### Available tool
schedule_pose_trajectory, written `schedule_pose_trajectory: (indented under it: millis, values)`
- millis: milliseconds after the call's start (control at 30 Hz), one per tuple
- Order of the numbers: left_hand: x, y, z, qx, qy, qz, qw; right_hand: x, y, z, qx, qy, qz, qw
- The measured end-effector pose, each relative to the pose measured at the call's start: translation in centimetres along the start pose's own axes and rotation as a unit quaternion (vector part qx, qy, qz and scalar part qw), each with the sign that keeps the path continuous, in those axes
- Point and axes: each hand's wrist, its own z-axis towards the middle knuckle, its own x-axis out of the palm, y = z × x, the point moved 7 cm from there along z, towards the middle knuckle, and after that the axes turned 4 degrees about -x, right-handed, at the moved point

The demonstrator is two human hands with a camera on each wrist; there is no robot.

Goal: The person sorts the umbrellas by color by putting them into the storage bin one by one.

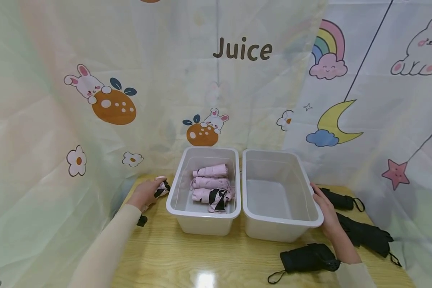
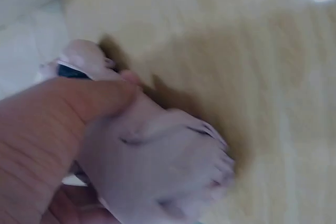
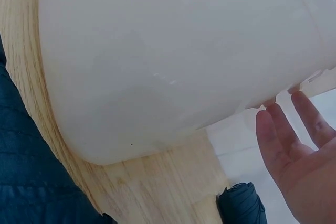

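My left hand (image 1: 146,194) grips a folded pink umbrella (image 2: 157,156) left of the left bin. In the left wrist view the thumb lies across the fabric, with fingers curled beneath it. Inside the left white bin (image 1: 171,202) lie three folded pink umbrellas (image 1: 211,183), the nearest one patterned with black. At the right bin's right side is my right hand (image 1: 327,210), its fingertips touching the outer wall. The right wrist view shows those fingers (image 3: 275,129) extended against the right white bin (image 3: 173,66). No umbrella lies in that bin.
Folded black umbrellas lie right of the bins: one at the back (image 1: 336,199), one beside my right wrist (image 1: 367,235), and one at the front (image 1: 306,258). A small black piece (image 1: 142,221) shows under my left wrist. A printed curtain (image 1: 158,80) hangs behind the wooden table (image 1: 165,256).
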Motion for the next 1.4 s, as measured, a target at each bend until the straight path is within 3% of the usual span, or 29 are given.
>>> schedule_pose_trajectory:
  millis: [233, 333, 467, 667, 833, 967, 1067, 1233, 1400]
  values:
    - [1.2, 1.0, -0.5, 0.018, -0.002, 0.033, 0.9993, 0.1, -0.1, -0.1, -0.003, 0.005, 0.010, 1.000]
    - [1.3, 1.2, -0.7, 0.030, -0.019, 0.032, 0.9989, 0.0, -0.1, 0.0, -0.003, 0.003, 0.008, 1.000]
    - [0.7, 1.5, -1.0, 0.033, -0.032, 0.005, 0.9989, 0.1, 0.0, 0.1, -0.005, 0.003, 0.004, 1.000]
    - [-1.1, 2.0, -1.3, 0.027, -0.005, -0.019, 0.9994, 0.1, 0.1, 0.1, -0.012, 0.008, 0.006, 1.000]
    - [-4.6, 1.6, -1.5, 0.062, -0.036, -0.010, 0.9974, 0.0, 0.0, 0.0, -0.011, 0.013, 0.016, 1.000]
    - [-8.5, 1.1, -1.6, 0.090, -0.061, -0.005, 0.9940, -0.1, 0.2, 0.3, -0.011, 0.011, 0.012, 1.000]
    - [-11.7, 0.3, -1.8, 0.105, -0.086, 0.024, 0.9905, -0.2, 0.5, 0.8, -0.019, 0.012, 0.014, 1.000]
    - [-15.7, -1.7, -2.4, 0.146, -0.140, 0.076, 0.9764, -0.2, 0.3, 0.7, -0.018, 0.011, 0.021, 1.000]
    - [-18.1, -4.4, -2.6, 0.195, -0.173, 0.074, 0.9627, -0.3, -0.2, 0.1, -0.003, 0.004, 0.016, 1.000]
